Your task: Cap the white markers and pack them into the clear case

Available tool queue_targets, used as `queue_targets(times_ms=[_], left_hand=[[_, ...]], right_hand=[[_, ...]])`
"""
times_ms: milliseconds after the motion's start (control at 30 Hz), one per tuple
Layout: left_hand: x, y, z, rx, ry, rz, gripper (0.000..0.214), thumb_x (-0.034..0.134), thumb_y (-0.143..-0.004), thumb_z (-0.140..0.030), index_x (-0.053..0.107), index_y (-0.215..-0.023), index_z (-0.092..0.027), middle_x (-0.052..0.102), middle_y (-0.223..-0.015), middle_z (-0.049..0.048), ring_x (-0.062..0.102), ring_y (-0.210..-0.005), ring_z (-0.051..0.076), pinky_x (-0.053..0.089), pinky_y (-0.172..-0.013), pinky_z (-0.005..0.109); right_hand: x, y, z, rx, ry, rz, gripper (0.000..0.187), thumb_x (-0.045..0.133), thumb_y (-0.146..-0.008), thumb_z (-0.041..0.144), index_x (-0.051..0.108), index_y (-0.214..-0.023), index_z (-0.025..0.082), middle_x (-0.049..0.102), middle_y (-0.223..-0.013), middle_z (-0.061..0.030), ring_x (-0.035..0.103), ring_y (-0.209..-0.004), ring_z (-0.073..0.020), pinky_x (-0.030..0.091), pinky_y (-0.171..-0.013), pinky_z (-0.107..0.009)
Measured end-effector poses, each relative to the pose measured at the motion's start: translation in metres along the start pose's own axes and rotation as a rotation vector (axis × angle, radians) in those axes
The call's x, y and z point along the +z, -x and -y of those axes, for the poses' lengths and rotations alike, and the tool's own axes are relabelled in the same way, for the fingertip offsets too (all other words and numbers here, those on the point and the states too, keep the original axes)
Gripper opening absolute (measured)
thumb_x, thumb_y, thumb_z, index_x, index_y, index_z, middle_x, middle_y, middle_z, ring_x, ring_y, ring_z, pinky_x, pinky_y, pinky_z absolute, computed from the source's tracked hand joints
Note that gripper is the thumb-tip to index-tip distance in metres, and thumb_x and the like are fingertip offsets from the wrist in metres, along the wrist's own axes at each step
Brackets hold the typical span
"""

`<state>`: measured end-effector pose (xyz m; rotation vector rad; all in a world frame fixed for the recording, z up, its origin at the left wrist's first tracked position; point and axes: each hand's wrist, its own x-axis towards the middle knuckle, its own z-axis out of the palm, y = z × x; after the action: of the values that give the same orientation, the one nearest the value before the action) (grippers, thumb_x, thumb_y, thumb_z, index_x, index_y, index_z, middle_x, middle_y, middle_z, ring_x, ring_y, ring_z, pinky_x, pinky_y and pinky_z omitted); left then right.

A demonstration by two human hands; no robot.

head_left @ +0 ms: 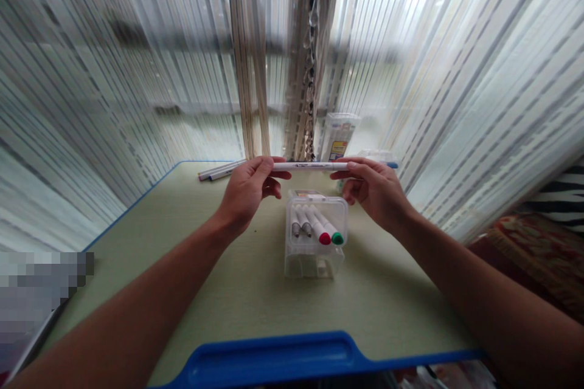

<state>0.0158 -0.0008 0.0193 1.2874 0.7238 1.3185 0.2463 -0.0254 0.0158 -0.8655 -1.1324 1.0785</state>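
Observation:
Between my two hands a white marker (310,166) is held level above the table, with small dark print along its barrel. My left hand (250,185) pinches its left end, and my right hand (371,185) pinches the right end; the fingers cover both tips. Below the marker stands a clear plastic case (292,237), its lid tilted open. Several white markers (314,222) lie in it, one with a red end and one with a green end. Behind my left hand, a few more white markers (222,169) rest on the table.
The pale green table (237,316) has a blue rim with a moulded blue tray (274,355) at the near edge. A tall clear marker box (340,137) stands at the back by the string curtain (182,73). Patterned fabric (538,261) lies to the right.

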Motion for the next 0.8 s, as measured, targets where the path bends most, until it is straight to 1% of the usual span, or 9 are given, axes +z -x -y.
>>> queue_targets(times_ms=[133, 267, 333, 467, 600, 800], left_hand=[[0.000, 0.001, -0.001, 0.030, -0.013, 0.019, 0.022, 0.059, -0.094, -0.028, 0.070, -0.101, -0.009, 0.074, -0.080, 0.0076, 0.059, -0.053, 0.009, 0.050, -0.053, 0.022], [0.000, 0.001, 0.000, 0.075, -0.053, 0.020, 0.026, 0.074, -0.084, -0.028, 0.070, -0.103, -0.011, 0.073, -0.084, 0.0056, 0.058, -0.054, 0.007, 0.051, -0.055, 0.022], [-0.001, 0.001, 0.000, 0.114, -0.068, 0.019, 0.028, 0.079, -0.080, -0.030, 0.072, -0.102, -0.012, 0.072, -0.084, 0.0044, 0.057, -0.054, 0.006, 0.051, -0.056, 0.022], [-0.002, 0.000, 0.001, 0.191, -0.087, 0.021, 0.029, 0.083, -0.077, -0.032, 0.075, -0.098, -0.014, 0.070, -0.079, 0.0021, 0.056, -0.054, 0.006, 0.049, -0.054, 0.021], [0.000, 0.002, -0.001, 0.234, -0.086, 0.027, 0.027, 0.085, -0.074, -0.031, 0.077, -0.095, -0.015, 0.069, -0.077, 0.0013, 0.057, -0.055, 0.006, 0.048, -0.052, 0.020], [0.006, 0.008, -0.007, 0.260, -0.098, 0.043, 0.027, 0.088, -0.070, -0.027, 0.078, -0.093, -0.017, 0.070, -0.077, 0.0012, 0.058, -0.057, 0.007, 0.049, -0.051, 0.020]], right_hand=[[-0.001, -0.001, -0.003, 0.004, 0.012, -0.005, 0.029, 0.080, -0.072, 0.033, 0.073, -0.093, 0.015, 0.077, -0.075, -0.0066, 0.059, -0.039, -0.0098, 0.043, -0.038, -0.022], [-0.003, -0.003, -0.006, -0.002, 0.036, -0.001, 0.032, 0.085, -0.070, 0.036, 0.074, -0.092, 0.015, 0.076, -0.076, -0.0055, 0.058, -0.041, -0.0084, 0.044, -0.038, -0.021], [-0.004, -0.003, -0.008, -0.007, 0.058, 0.008, 0.033, 0.086, -0.071, 0.037, 0.074, -0.093, 0.015, 0.076, -0.077, -0.0050, 0.057, -0.041, -0.0076, 0.044, -0.039, -0.021], [-0.007, -0.005, -0.014, 0.008, 0.117, 0.036, 0.036, 0.089, -0.068, 0.037, 0.076, -0.095, 0.017, 0.075, -0.080, -0.0033, 0.057, -0.046, -0.0071, 0.045, -0.041, -0.021], [-0.006, -0.004, -0.019, 0.032, 0.222, 0.035, 0.039, 0.092, -0.063, 0.038, 0.077, -0.093, 0.018, 0.072, -0.077, -0.0012, 0.058, -0.050, -0.0088, 0.045, -0.042, -0.022], [-0.004, -0.002, -0.018, -0.012, 0.371, 0.041, 0.042, 0.090, -0.064, 0.043, 0.079, -0.095, 0.017, 0.073, -0.079, -0.0042, 0.062, -0.056, -0.0127, 0.047, -0.044, -0.025]])
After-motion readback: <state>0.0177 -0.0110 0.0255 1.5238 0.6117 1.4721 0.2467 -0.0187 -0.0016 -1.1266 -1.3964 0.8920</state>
